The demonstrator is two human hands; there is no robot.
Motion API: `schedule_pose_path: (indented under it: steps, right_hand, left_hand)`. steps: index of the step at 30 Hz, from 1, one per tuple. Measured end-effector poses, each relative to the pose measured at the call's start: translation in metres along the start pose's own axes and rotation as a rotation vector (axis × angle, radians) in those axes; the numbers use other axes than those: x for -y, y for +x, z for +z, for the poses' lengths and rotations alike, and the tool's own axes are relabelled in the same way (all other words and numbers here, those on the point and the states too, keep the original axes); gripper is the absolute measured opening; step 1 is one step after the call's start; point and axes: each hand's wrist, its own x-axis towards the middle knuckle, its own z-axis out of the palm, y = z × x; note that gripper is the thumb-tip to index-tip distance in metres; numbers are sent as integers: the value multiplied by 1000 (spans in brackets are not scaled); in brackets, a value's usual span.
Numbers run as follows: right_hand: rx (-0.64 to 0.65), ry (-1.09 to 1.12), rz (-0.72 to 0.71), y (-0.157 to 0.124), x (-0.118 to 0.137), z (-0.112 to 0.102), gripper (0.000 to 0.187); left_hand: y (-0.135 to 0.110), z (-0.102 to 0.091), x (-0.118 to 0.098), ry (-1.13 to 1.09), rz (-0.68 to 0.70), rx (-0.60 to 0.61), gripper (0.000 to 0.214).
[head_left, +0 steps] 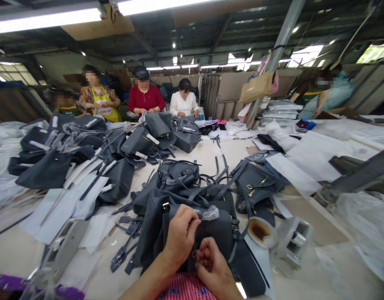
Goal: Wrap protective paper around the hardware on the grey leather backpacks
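Observation:
A dark grey leather-look bag (pixel 218 231) lies in front of me, close to my body. My left hand (pixel 181 233) rests over its front, thumb and fingertips pinched together; what they hold is hidden. Just below and to the right, my right hand (pixel 213 264) has its fingers curled in at the bag's near edge, beside a small metal fitting (pixel 194 253). Whatever is between those fingers is too small to make out. Crumpled clear plastic (pixel 210 213) wraps part of the bag near my left fingertips. Straps with buckles (pixel 121 254) hang out on the left.
More dark bags (pixel 256 179) lie beyond and right, with a large heap (pixel 54 162) at left. A dish of brown liquid (pixel 274 241) sits right, beside a clear plastic holder (pixel 292 246). White sheets (pixel 63 208) are spread left. Several people work across the table.

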Motion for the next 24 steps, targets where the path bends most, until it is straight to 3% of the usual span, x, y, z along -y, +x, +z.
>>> schedule_pose_path:
  steps: [2, 6, 9, 15, 20, 22, 24]
  right_hand:
    - [-1, 56, 16, -2, -3, 0, 29]
    - [30, 80, 25, -2, -8, -8, 27]
    - [112, -4, 94, -3, -16, -13, 25]
    - [42, -206, 85, 4, -25, -14, 18]
    - [28, -154, 141, 8, -17, -15, 16]
    - [37, -96, 196, 4, -18, -26, 12]
    - [-51, -96, 200, -2, -23, -48, 15]
  left_hand:
    - [0, -1, -2, -23, -87, 42, 6]
    - [-7, -2, -1, -174, -355, 219, 21]
    - [-9, 4, 7, -314, -408, 303, 3]
    - [3, 22, 28, -543, -557, 146, 22]
    - [10, 23, 32, -594, -642, 120, 34]
    - [12, 20, 34, -550, -635, 134, 37]
    - [14, 16, 36, -521, -623, 164, 39]
